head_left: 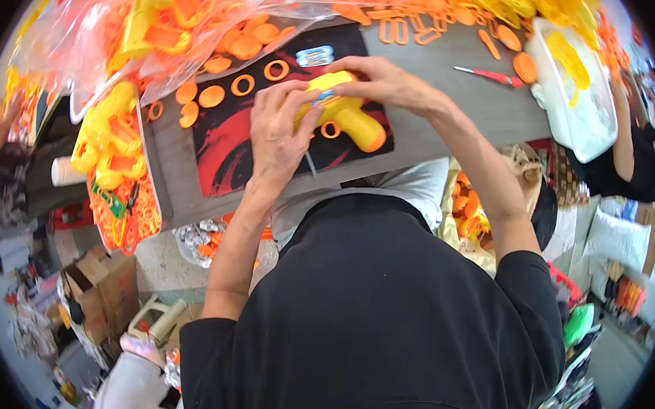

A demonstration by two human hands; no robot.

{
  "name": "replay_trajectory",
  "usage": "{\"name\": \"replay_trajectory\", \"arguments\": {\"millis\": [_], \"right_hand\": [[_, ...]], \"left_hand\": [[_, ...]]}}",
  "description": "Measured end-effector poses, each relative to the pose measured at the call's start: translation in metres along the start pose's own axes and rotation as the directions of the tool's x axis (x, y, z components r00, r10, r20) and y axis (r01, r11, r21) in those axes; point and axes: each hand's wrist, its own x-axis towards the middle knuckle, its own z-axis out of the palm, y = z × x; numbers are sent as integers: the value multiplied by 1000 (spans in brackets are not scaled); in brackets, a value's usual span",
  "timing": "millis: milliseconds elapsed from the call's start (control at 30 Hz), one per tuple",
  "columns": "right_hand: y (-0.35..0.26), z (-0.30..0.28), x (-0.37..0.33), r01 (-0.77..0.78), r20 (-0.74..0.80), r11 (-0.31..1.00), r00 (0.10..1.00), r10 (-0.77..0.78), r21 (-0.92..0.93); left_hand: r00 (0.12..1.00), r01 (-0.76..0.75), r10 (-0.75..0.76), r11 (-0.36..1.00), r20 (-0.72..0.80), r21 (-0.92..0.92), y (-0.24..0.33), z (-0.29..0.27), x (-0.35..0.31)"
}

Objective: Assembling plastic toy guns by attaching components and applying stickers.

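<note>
A yellow toy gun (359,127) lies over a black-and-red mat (220,163), its handle pointing right and toward me. My left hand (279,129) grips its left end, fingers curled over the top. From above, my right hand (385,83) reaches across, fingers pressed on the body by a small blue patch (325,95), which looks like a sticker. An orange ring (330,129) shows at the inner side of the handle. Beneath my left hand a thin grey strip (311,164) sticks out; its kind I cannot make out. A blue-and-white label (314,56) lies beyond the gun.
Orange rings (276,70) and discs (211,96) lie along the mat's far left. A tray of yellow shells (115,140) and orange parts stands left. A red-handled screwdriver (496,78) and white tub (588,120) are right. Plastic bags (227,15) fill the back. Other people flank the table.
</note>
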Motion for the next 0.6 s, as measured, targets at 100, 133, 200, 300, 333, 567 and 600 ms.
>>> {"name": "replay_trajectory", "arguments": {"millis": [100, 133, 200, 300, 333, 567, 600], "right_hand": [[18, 29, -29, 295, -220, 924, 911, -348, -243], [19, 42, -47, 274, -329, 916, 871, -365, -292], [8, 64, -101, 194, -480, 923, 808, -342, -332], [21, 63, -200, 33, -581, 997, 811, -69, -72], [35, 65, -227, 3, -593, 962, 788, 166, 273], [254, 56, -383, -275, -767, 741, 17, 641, 613], [304, 60, -427, -322, -938, 886, -28, 345, 335]], "left_hand": [[996, 17, -8, 995, 91, -102, 8, -6, 4], [992, 71, -48, 978, 118, -198, 9, -14, 2], [989, 128, -105, 954, 100, -271, 1, -25, -11], [964, 263, -259, 896, 60, -358, -15, -35, -32], [944, 322, -324, 856, 67, -404, -21, -40, -40], [954, 299, -268, 840, 132, -453, 4, -18, -29], [972, 229, -179, 873, 154, -430, 17, -6, -18]]}}
